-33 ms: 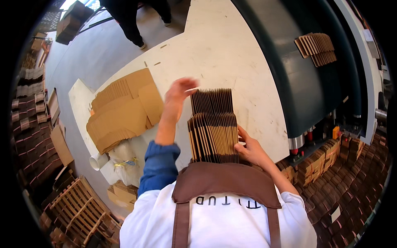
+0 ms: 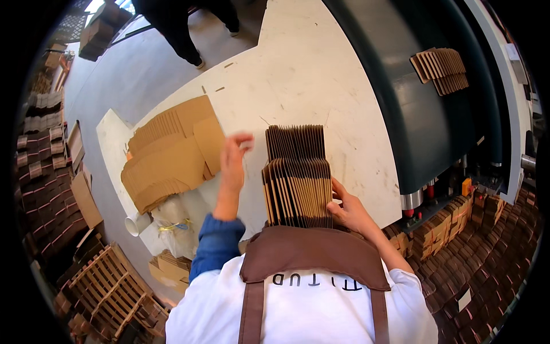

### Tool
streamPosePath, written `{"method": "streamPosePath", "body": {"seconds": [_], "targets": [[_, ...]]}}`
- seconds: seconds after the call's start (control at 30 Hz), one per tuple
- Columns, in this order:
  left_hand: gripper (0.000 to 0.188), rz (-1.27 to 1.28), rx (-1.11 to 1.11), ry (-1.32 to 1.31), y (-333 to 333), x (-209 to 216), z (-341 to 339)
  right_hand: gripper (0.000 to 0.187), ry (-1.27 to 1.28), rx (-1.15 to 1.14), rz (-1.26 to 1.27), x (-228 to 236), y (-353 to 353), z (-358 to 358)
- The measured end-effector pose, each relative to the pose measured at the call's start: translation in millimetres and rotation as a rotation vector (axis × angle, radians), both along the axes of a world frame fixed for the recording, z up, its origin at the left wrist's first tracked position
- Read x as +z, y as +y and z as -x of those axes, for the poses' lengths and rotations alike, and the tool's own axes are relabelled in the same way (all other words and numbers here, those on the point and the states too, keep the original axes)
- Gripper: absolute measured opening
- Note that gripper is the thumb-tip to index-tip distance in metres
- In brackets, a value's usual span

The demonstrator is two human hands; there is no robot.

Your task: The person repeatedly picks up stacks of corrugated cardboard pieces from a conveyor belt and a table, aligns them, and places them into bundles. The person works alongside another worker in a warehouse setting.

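Before me on the white table stands a row of folded brown cardboard pieces (image 2: 297,192), packed upright side by side, their dark edges upward and the far part stepped back. My right hand (image 2: 350,211) rests against the row's right side, thumb and forefinger apart; its other fingers are partly hidden. Left of the row, my left hand (image 2: 234,160) hovers in the air with loosely bent, slightly blurred fingers and nothing in them. The row's near end meets my brown apron (image 2: 312,252).
Flat tan cardboard sheets (image 2: 169,155) lie at the table's left. A dark conveyor belt (image 2: 412,109) on the right carries a cardboard bundle (image 2: 440,70). Bundled stacks (image 2: 470,258) fill the lower right. A wooden pallet (image 2: 112,292) is lower left; a person's legs (image 2: 183,34) show beyond the table.
My left hand has drawn back from the row's far left corner, toward me and to the left. My right hand stays at the row's right side.
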State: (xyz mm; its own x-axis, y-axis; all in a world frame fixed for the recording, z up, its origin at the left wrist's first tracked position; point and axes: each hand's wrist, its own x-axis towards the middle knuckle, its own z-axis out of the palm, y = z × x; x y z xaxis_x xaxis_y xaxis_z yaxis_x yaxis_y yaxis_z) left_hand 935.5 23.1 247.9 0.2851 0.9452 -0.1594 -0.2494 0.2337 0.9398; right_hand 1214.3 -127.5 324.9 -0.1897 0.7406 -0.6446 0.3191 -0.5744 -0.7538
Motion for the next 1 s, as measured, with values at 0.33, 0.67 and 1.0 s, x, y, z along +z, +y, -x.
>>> {"method": "streamPosePath", "body": {"seconds": [0.33, 0.67, 1.0], "targets": [[0.060, -0.376, -0.191, 0.385, -125, -50, -9, 0.083, -0.006, -0.152, -0.113, -19, -3, 9], [0.057, -0.505, 0.130, 0.549, -122, 1, -11, 0.086, 0.174, -0.159, -0.197, -32, -6, 46], [0.048, -0.563, 0.045, 1.153, -158, 35, -72, 0.073, 0.641, -0.456, 0.171, -106, -42, 3]]}}
